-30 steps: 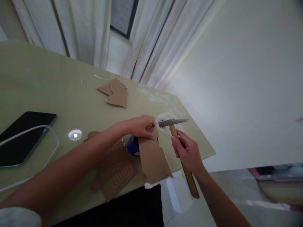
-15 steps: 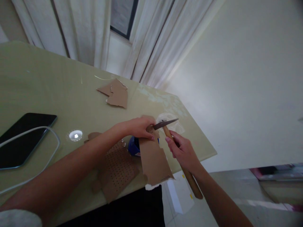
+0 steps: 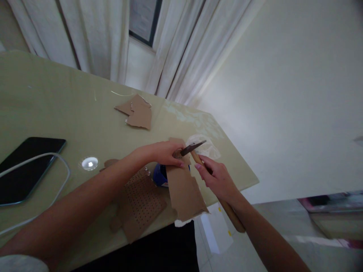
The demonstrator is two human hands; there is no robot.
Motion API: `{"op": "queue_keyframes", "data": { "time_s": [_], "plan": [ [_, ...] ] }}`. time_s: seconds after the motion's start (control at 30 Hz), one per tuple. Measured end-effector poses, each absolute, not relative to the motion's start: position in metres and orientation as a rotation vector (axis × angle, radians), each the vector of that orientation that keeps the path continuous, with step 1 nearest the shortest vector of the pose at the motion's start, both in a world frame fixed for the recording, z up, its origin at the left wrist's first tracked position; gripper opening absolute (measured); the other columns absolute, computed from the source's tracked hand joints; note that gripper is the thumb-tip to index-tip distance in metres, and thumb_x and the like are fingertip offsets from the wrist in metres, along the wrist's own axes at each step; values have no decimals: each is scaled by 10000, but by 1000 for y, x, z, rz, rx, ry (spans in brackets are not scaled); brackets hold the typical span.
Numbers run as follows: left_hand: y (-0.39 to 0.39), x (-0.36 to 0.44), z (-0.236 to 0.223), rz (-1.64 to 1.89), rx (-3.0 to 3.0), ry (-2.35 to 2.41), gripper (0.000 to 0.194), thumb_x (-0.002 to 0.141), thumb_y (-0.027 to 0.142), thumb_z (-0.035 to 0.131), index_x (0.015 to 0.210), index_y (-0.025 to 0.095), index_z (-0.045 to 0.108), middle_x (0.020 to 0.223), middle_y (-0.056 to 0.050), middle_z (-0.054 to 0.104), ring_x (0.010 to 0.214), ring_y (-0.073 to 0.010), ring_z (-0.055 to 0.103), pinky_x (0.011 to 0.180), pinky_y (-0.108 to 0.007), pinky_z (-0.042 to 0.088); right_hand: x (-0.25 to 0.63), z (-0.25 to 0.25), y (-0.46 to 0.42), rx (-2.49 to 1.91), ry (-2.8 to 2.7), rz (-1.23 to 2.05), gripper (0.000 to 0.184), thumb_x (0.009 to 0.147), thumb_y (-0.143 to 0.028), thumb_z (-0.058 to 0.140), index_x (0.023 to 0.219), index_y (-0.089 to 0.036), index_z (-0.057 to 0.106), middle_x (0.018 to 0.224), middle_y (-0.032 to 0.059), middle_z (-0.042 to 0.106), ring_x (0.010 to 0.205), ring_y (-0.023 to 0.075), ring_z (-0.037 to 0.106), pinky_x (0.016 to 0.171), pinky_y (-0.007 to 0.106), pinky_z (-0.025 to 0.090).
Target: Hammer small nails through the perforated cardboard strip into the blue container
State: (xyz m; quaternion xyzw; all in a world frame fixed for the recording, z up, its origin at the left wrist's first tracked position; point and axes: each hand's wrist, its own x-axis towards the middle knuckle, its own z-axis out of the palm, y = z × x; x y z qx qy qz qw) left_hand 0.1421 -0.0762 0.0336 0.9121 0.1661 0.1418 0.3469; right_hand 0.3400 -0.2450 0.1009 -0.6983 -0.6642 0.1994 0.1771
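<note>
My left hand (image 3: 166, 153) is closed, its fingers pinching the top of a brown cardboard strip (image 3: 184, 189) and pressing it down over a blue round object (image 3: 159, 174) near the table's right corner. A hammer (image 3: 195, 149) with a wooden handle and a metal head is gripped in my right hand (image 3: 217, 179). The metal head touches the cardboard right beside my left fingertips. The handle's end (image 3: 234, 219) sticks out past the table edge below my wrist.
A perforated cardboard piece (image 3: 138, 200) lies under my left forearm. More cardboard scraps (image 3: 137, 112) sit farther back. A black phone (image 3: 24, 168) and white cable (image 3: 56, 166) lie at the left of the green table (image 3: 70, 113). Curtains (image 3: 176, 49) hang behind.
The hammer head has swung left and down, from above the clear patch to the cardboard at my left fingertips. My right hand has moved slightly left. My left hand has stayed put.
</note>
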Motion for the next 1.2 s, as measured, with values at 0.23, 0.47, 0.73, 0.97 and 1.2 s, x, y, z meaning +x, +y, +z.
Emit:
{"op": "queue_keyframes", "data": {
  "time_s": [0.23, 0.47, 0.73, 0.97, 1.2],
  "plan": [
    [-72, 131, 44, 360, 2291, 262, 746, 749, 497, 930, 1391, 227, 664, 1384, -101, 724, 1223, -313, 692, 1026, -356, 515, 339, 100, -241, -1956, -2021, 568, 420, 1085, -492, 533, 1221, -164, 757, 693, 9, 635, 607, 130, 547, 605, 233, 382],
    [-68, 126, 43, 178, 2286, 374, 808, 740, 586, 912, 1422, 239, 654, 1309, -100, 781, 1088, -294, 742, 898, -328, 536, 332, 103, -240, -1949, -1953, 599, 445, 1083, -514, 521, 1216, -158, 751, 658, 0, 609, 597, 132, 546, 594, 233, 376],
    [-70, 127, 47, 151, 2243, 347, 674, 753, 519, 906, 1322, 216, 709, 1291, -100, 799, 1130, -316, 743, 960, -368, 538, 326, 101, -236, -1898, -2035, 583, 390, 1084, -477, 539, 1172, -163, 753, 727, 16, 660, 642, 129, 568, 632, 241, 379],
    [-69, 128, 48, 80, 2240, 352, 734, 774, 526, 896, 1413, 221, 702, 1378, -93, 777, 1212, -308, 726, 1047, -367, 519, 322, 94, -234, -1866, -2038, 567, 410, 1079, -495, 561, 1181, -152, 761, 741, 11, 646, 651, 119, 545, 633, 243, 369],
    [-66, 127, 43, 93, 2264, 357, 824, 753, 630, 882, 1439, 226, 669, 1390, -95, 767, 1207, -315, 714, 1051, -381, 523, 321, 94, -236, -1833, -2005, 629, 401, 1076, -485, 566, 1159, -151, 772, 692, 14, 635, 624, 124, 557, 592, 227, 389]
  ]
}}
